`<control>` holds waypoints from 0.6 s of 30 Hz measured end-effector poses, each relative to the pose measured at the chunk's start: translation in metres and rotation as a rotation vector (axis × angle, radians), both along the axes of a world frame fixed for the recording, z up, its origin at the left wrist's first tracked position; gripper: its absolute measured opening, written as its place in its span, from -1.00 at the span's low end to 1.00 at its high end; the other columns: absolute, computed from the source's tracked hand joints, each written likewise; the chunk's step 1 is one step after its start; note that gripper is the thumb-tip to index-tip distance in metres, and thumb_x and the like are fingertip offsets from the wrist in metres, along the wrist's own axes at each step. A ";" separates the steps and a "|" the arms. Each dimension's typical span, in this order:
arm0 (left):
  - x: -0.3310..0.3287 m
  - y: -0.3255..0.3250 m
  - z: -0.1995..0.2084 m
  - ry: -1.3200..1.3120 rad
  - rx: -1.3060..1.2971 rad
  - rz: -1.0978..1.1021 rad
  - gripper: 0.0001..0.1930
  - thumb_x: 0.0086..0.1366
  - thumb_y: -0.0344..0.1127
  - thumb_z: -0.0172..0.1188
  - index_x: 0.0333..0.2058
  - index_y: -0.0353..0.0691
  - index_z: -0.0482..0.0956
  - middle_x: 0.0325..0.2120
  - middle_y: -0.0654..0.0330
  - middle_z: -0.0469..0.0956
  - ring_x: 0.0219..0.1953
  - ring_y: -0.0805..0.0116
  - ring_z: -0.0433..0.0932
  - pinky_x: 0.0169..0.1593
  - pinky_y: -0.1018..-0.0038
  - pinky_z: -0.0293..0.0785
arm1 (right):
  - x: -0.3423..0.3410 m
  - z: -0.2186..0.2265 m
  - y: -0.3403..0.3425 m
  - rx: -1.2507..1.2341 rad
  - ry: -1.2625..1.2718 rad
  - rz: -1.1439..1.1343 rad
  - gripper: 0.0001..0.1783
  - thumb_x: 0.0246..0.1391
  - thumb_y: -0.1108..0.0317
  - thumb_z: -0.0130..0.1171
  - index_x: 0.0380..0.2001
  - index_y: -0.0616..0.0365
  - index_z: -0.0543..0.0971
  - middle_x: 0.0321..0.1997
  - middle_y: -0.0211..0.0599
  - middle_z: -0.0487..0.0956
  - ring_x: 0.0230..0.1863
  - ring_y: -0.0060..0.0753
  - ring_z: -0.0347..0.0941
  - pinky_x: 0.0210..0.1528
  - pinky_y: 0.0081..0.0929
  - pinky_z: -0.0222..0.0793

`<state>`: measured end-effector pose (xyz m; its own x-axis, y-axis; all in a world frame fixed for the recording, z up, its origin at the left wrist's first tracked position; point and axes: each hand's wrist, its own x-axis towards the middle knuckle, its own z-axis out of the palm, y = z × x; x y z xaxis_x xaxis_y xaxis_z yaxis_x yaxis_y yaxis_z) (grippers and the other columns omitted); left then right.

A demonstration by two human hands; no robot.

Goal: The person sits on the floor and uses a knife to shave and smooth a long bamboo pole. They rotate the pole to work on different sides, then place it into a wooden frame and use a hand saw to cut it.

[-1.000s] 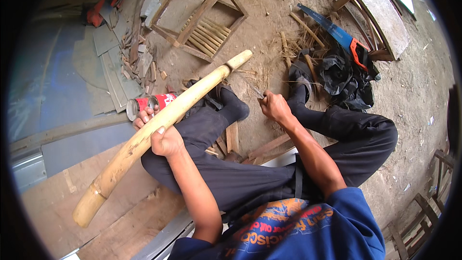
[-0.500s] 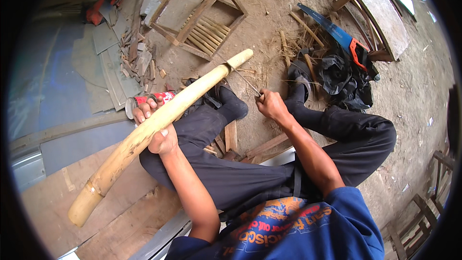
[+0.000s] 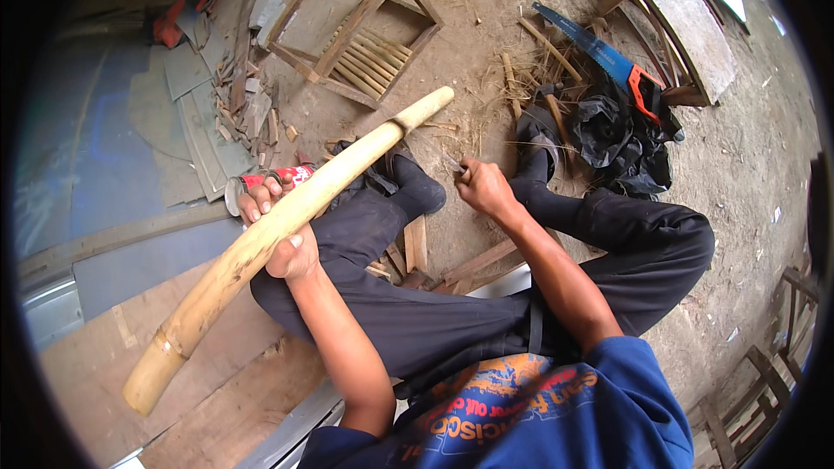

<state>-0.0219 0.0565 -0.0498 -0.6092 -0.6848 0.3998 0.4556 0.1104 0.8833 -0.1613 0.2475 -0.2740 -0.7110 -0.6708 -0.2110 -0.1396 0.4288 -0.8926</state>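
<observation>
1. Nearest the camera, the person sits on the ground in a blue printed shirt [image 3: 521, 421] and dark trousers [image 3: 486, 295], both forearms reaching forward from the lower edge.
2. The left hand [image 3: 282, 230] is wrapped tightly around a long pale bamboo pole [image 3: 278, 234], gripping it near its middle; the fingers curl over the top and the thumb presses on the near side.
3. The pole runs on a slant from its thick end at lower left, above a wooden board [image 3: 95, 356], across the left knee to its thin end at upper right, over the dirt.
4. The right hand [image 3: 486, 189] is closed around a slim knife [image 3: 441, 159], whose blade points toward the pole's far part; whether the blade touches the pole cannot be told.
5. Just beyond the left hand a red can [image 3: 265, 182] lies on its side, near the pole.
6. Farther right, a black plastic bag [image 3: 625, 139] lies beside a blue handsaw with an orange handle [image 3: 599, 52].
7. Farthest off, a wooden slatted frame [image 3: 356, 35] lies flat on the dirt, with scrap wood pieces [image 3: 248, 104] to its left.
</observation>
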 end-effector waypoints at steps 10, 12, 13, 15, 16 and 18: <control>0.002 -0.001 0.001 -0.010 -0.009 0.003 -0.45 -0.35 -0.35 0.23 -0.29 0.02 0.19 -0.32 0.30 0.21 -0.06 0.23 0.27 0.29 0.19 0.14 | -0.009 -0.005 0.000 -0.016 0.038 -0.009 -0.85 0.01 0.36 0.20 -0.41 0.22 0.52 -0.54 0.20 0.49 -0.38 0.28 0.50 -0.33 -0.07 0.42; 0.006 -0.002 -0.001 -0.016 -0.018 0.001 -0.45 -0.35 -0.35 0.23 -0.29 0.02 0.19 -0.32 0.30 0.21 -0.06 0.23 0.27 0.29 0.18 0.14 | -0.003 0.013 -0.003 -0.064 0.010 0.062 -0.82 -0.01 0.32 0.19 -0.37 0.21 0.54 -0.47 0.17 0.55 -0.31 0.26 0.54 -0.25 -0.03 0.46; 0.005 -0.002 -0.002 -0.010 -0.016 -0.008 -0.45 -0.35 -0.35 0.22 -0.29 0.02 0.19 -0.32 0.30 0.21 -0.06 0.23 0.27 0.29 0.18 0.14 | 0.002 0.021 -0.004 -0.083 -0.004 0.094 -0.80 -0.03 0.30 0.19 -0.35 0.20 0.55 -0.44 0.16 0.59 -0.27 0.24 0.56 -0.21 -0.01 0.48; 0.004 -0.002 -0.002 0.002 -0.014 -0.022 -0.45 -0.35 -0.36 0.22 -0.30 0.02 0.19 -0.32 0.30 0.21 -0.05 0.23 0.28 0.29 0.18 0.15 | 0.005 0.017 -0.004 -0.028 0.018 0.078 -0.82 -0.02 0.33 0.18 -0.34 0.18 0.55 -0.45 0.17 0.58 -0.28 0.25 0.56 -0.20 0.00 0.47; 0.004 0.000 -0.001 -0.008 -0.001 -0.016 -0.46 -0.35 -0.36 0.22 -0.30 0.02 0.19 -0.32 0.30 0.21 -0.05 0.23 0.28 0.28 0.19 0.16 | -0.001 0.001 -0.002 -0.021 0.002 0.037 -0.81 -0.02 0.32 0.18 -0.34 0.18 0.55 -0.45 0.18 0.58 -0.29 0.25 0.56 -0.20 0.01 0.47; 0.002 0.002 0.001 -0.020 0.012 0.002 -0.46 -0.35 -0.37 0.21 -0.30 0.02 0.19 -0.32 0.30 0.21 -0.05 0.23 0.28 0.27 0.19 0.19 | -0.011 -0.006 -0.001 0.066 0.041 0.004 -0.82 -0.01 0.33 0.18 -0.33 0.16 0.54 -0.45 0.19 0.58 -0.31 0.27 0.55 -0.20 0.04 0.47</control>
<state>-0.0198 0.0584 -0.0488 -0.6157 -0.6908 0.3790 0.4376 0.1002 0.8936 -0.1721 0.2461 -0.2802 -0.7171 -0.6594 -0.2257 -0.1775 0.4859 -0.8558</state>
